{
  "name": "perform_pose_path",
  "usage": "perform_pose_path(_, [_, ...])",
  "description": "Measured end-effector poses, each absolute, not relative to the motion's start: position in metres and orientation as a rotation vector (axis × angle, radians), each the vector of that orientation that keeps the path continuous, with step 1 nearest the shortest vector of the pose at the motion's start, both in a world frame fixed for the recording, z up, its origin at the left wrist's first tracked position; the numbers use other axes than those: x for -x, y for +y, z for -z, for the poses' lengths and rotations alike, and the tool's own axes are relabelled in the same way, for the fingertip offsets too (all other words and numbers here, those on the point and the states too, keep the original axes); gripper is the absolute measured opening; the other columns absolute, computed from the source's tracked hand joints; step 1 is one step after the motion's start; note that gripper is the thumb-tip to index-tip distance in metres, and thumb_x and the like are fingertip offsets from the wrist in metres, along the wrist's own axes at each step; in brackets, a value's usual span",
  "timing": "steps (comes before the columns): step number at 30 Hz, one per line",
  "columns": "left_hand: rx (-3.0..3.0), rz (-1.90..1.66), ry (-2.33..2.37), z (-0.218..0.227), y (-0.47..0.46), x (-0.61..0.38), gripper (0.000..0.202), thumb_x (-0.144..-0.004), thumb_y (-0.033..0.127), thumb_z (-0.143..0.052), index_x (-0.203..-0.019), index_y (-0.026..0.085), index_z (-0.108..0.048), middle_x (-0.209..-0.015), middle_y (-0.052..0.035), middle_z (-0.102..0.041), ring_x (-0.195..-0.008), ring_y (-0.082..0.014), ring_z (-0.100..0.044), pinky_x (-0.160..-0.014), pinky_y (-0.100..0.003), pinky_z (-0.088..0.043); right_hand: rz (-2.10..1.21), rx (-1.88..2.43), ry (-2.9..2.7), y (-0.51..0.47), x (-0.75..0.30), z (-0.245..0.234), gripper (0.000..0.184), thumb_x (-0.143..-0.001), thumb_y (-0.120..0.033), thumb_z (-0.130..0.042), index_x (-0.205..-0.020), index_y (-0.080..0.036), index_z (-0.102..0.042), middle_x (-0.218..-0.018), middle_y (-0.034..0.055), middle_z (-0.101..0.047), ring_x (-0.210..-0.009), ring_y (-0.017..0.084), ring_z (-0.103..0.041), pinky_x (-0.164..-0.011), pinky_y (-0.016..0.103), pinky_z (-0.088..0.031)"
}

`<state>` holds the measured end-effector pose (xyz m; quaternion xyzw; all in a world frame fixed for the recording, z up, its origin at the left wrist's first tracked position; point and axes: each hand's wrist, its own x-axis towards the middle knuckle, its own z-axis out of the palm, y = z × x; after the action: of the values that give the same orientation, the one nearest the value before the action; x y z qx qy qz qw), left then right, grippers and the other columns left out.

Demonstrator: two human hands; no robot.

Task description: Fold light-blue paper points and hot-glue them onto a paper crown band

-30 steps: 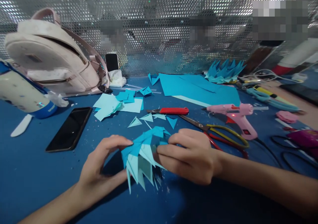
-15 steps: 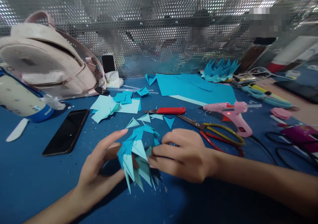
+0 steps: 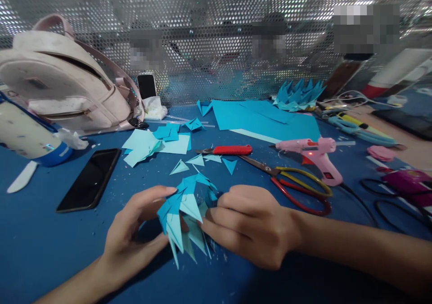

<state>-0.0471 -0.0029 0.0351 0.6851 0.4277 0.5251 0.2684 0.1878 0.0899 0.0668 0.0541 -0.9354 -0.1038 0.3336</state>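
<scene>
A ring of folded blue paper with pale pointed tips, an origami piece (image 3: 191, 203), is between my hands just above the table, its points hanging down. My left hand (image 3: 135, 232) curves around its left side, thumb below and fingers above. Closed on the right edge of the same piece, my right hand (image 3: 248, 221) hides its own fingertips behind the paper. Small folded paper triangles (image 3: 196, 160) lie just beyond it, beside a red-handled craft knife (image 3: 232, 149).
Scissors (image 3: 286, 180) and a pink glue gun (image 3: 308, 153) lie to the right. Blue paper sheets (image 3: 249, 117) and another spiky paper piece (image 3: 299, 95) sit at the back. A phone (image 3: 89, 180), a tumbler (image 3: 32, 128) and a backpack (image 3: 74, 79) occupy the left.
Both hands and the origami piece have shifted slightly down toward me, the right hand most. The grip on the piece looks the same, and the other things have stayed put.
</scene>
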Motion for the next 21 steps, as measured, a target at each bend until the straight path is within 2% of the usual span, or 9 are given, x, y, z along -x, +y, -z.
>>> perform_pose_path(4, [-1.863,-1.44,1.188,-0.0326,-0.0026,0.0483,0.057,-0.078,0.01,-0.074,-0.128,0.031,-0.055,-0.112,-0.0053,-0.07,-0.076,-0.0177,-0.075,-0.072,-0.027,-0.064,0.25,-0.138,-2.452,0.0883,-0.1871,-0.0652,0.024,-0.092,-0.009,-0.044,-0.094,-0.01,-0.068,-0.082,0.0076,-0.067,-0.072,0.018,-0.058,-0.051,0.033,-0.046])
perform_pose_path(11, [-1.92,-1.441,1.243,-0.0328,-0.0027,0.0479,0.055,-0.077,0.01,-0.074,-0.126,0.028,-0.057,-0.11,-0.0062,-0.07,-0.08,-0.0184,-0.074,-0.073,-0.027,-0.064,0.278,-0.125,-2.487,0.0864,-0.1861,-0.0661,0.022,-0.094,-0.008,-0.041,-0.094,-0.011,-0.064,-0.083,0.0066,-0.063,-0.07,0.017,-0.054,-0.051,0.032,-0.044])
perform_pose_path(16, [-1.918,-1.446,1.246,-0.0324,-0.0036,0.0481,0.055,-0.077,0.01,-0.074,-0.125,0.03,-0.057,-0.11,-0.0048,-0.07,-0.082,-0.0185,-0.074,-0.073,-0.027,-0.064,0.293,-0.132,-2.509,0.086,-0.1861,-0.0672,0.016,-0.093,-0.01,-0.047,-0.094,-0.01,-0.063,-0.083,0.0071,-0.061,-0.071,0.018,-0.054,-0.055,0.032,-0.043])
perform_pose_path(21, [-1.904,-1.444,1.243,-0.0332,-0.0039,0.047,0.054,-0.077,0.011,-0.075,-0.124,0.03,-0.058,-0.108,-0.0045,-0.071,-0.084,-0.0198,-0.074,-0.073,-0.027,-0.063,0.276,-0.132,-2.52,0.0856,-0.1853,-0.0681,0.025,-0.093,-0.006,-0.042,-0.09,-0.01,-0.067,-0.078,0.0069,-0.062,-0.067,0.017,-0.05,-0.056,0.032,-0.042])
